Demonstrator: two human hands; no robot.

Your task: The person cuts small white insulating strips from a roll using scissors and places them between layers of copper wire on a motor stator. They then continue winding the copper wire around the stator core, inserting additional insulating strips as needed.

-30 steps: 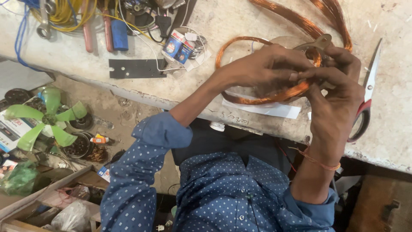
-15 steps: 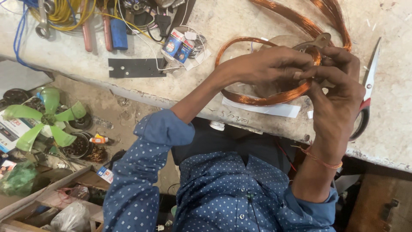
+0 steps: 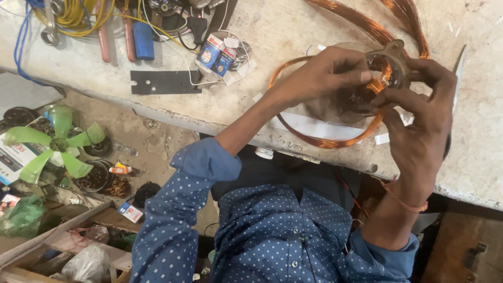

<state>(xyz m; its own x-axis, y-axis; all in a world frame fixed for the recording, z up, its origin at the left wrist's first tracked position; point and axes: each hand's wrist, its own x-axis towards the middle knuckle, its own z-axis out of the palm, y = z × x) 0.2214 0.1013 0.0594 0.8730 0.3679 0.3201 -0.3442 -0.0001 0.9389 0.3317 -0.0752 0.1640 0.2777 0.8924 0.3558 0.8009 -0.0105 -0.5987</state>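
My left hand (image 3: 322, 76) rests over a round dark motor stator (image 3: 390, 71) on the stone bench, its fingertips pressing copper wire into the stator. My right hand (image 3: 419, 120) grips the stator's right edge and pinches the same wire between thumb and fingers. A loop of copper wire coil (image 3: 327, 142) hangs from the stator and curves beneath both hands. More copper wire strands (image 3: 367, 23) run off to the upper right. A thin copper strand circles my right wrist.
Scissors (image 3: 457, 65) lie right of my hands. White paper strips (image 3: 314, 126) lie under the coil. A blue-and-white small box (image 3: 216, 53), a black metal strip (image 3: 162, 82), yellow wire (image 3: 78, 21) and red-handled tools (image 3: 105, 39) are at upper left. A green fan blade (image 3: 55, 144) lies on the floor.
Both hands stay on the stator and coil. My left fingers have shifted slightly along the wire at the stator's top.
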